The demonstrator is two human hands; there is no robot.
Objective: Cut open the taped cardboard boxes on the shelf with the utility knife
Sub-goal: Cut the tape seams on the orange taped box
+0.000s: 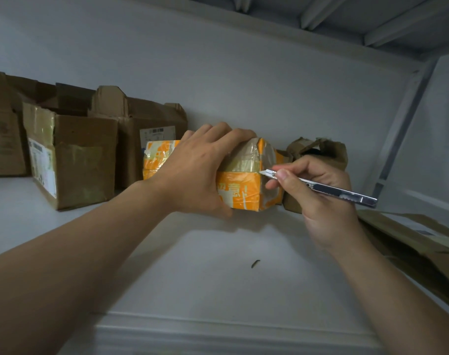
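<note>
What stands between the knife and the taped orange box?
Nothing visible does. The knife tip is at the box, at its right upper edge. The left hand grips the box's top, clear of the blade; the right hand holds the knife.

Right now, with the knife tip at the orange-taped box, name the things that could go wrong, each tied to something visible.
1. The left hand grips the orange-taped box close to where the utility knife tip meets the tape; a slip toward it could cut those fingers.
2. The right hand holds the knife like a pen; a hard push might drive the blade deep into whatever is inside.
</note>
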